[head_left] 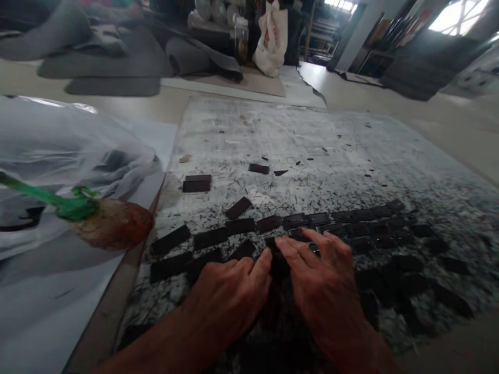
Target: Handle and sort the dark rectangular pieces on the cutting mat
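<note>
Dark rectangular pieces lie in rough rows on a grey, scuffed board. Between my fingertips is one small dark piece (275, 243) on the board. My left hand (237, 285) is closed, its fingers curled and the index fingertip at the near left edge of that piece. From the right, the fingers of my right hand (322, 270) come down, thumb and index at the same piece and the others over the row beside it. A row of glossy dark pieces (294, 221) runs just beyond my fingers. Other matte pieces (210, 238) lie to the left. My palms hide what is under them.
Dark scraps and specks litter the board (241, 119). At the left, a stained brown bulbous thing with a green stem (117, 223) lies beside clear plastic sheeting (70, 140). Grey sheet material (105, 62), a jar (241, 39) and a white bag (271, 41) stand behind.
</note>
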### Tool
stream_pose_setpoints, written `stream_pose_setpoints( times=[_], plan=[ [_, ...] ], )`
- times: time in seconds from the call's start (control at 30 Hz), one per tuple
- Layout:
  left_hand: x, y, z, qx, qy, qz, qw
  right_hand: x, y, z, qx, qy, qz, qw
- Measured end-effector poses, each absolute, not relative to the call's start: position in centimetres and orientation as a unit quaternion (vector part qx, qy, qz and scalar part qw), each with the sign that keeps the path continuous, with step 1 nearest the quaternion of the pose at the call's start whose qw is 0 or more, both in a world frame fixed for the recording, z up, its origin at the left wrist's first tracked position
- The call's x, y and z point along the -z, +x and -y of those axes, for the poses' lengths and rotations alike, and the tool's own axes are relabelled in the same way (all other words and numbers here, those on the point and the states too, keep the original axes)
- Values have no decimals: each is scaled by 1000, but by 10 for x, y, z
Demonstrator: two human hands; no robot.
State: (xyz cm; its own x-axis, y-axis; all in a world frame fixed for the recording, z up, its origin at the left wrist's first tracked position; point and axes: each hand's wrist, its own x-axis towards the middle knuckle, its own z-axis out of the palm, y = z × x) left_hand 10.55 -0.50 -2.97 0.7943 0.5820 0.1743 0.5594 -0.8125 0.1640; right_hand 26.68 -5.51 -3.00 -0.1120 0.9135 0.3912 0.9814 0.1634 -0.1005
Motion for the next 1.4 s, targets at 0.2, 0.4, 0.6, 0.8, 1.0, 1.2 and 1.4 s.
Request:
stream_pose_setpoints(
  times=[0.2,0.4,0.6,0.8,1.0,1.2,1.4],
  plan=[
    [26,103,0,-124,931,-315,140,33,260,56,115,-632,750,158],
    [26,104,-1,-107,937,-319,98,35,269,62,75,-638,738,208],
    [27,105,0,-106,947,-296,62,29,292,64,105,-673,685,258],
    [31,105,-1,-131,946,-292,48,32,291,60,115,-672,703,200],
    [34,105,-1,-117,941,-308,71,36,288,55,110,-679,704,179],
    [31,104,3,-75,938,-324,93,41,301,53,140,-665,692,245],
    [27,107,2,-54,933,-342,100,44,300,52,174,-599,740,253]
  ],
)
